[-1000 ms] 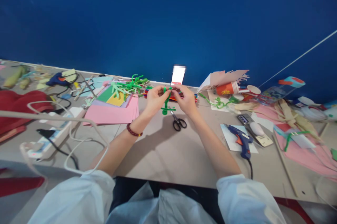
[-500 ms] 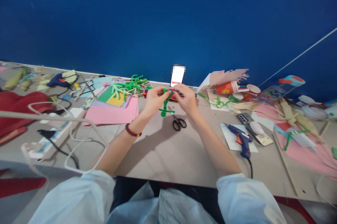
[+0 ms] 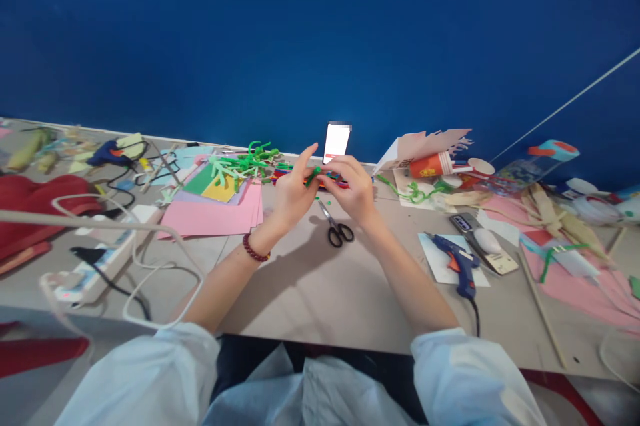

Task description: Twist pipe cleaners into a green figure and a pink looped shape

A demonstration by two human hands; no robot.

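My two hands meet over the table in front of the lit phone. My left hand (image 3: 293,194) has its index finger raised, with a green pipe cleaner piece (image 3: 314,175) against its thumb and other fingers. Closed in a pinch at the same piece is my right hand (image 3: 354,191). Most of the piece is hidden by the fingers. Just below the hands lie black-handled scissors (image 3: 340,234), blades pointing away from me. Small green scraps (image 3: 329,203) sit by the blade tips. Behind the hands is a partly covered bundle of coloured pipe cleaners (image 3: 343,184).
Left of my hands, a heap of green pipe cleaners (image 3: 253,161) lies beside pink paper sheets (image 3: 210,218). A power strip (image 3: 105,259) with looping white cable is farther left. To the right are a blue glue gun (image 3: 463,266), a wooden stick (image 3: 543,313) and paper cups (image 3: 431,166).
My left index finger has lifted and straightened. The green piece, which hung down below the fingers with a crosspiece, is now drawn up and mostly hidden between my hands.
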